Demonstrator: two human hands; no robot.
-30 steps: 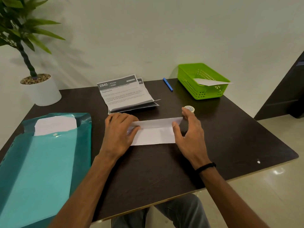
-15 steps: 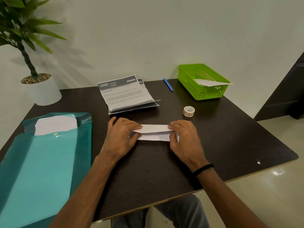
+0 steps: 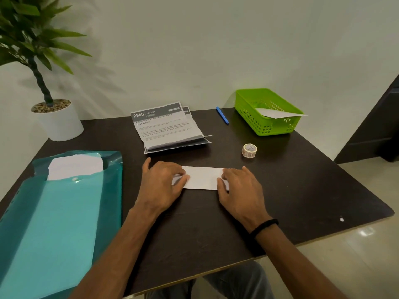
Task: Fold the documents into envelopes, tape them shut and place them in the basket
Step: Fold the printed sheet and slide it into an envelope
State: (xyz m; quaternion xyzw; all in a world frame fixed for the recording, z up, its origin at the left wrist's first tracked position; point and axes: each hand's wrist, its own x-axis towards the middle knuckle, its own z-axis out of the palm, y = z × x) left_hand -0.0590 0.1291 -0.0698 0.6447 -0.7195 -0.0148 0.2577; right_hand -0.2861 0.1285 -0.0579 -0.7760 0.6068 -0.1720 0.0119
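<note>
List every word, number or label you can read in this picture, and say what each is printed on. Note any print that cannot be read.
"2940": dark header band of the top printed document in the stack.
"KITCHEN": same header, right of the number.
"Kitchen Consumables Restocking and Organization": its title line, partly blurred.
Body paragraphs and small header tags on that document: too small to read.
Pattern on the tape roll: too blurred to read.
Folded paper under the hands: no print showing.

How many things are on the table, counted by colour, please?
White: 4, folded paper, printed documents, tape roll, plant pot
Green: 1, basket
Blue: 1, pen
Teal: 1, folder
Total: 7
</note>
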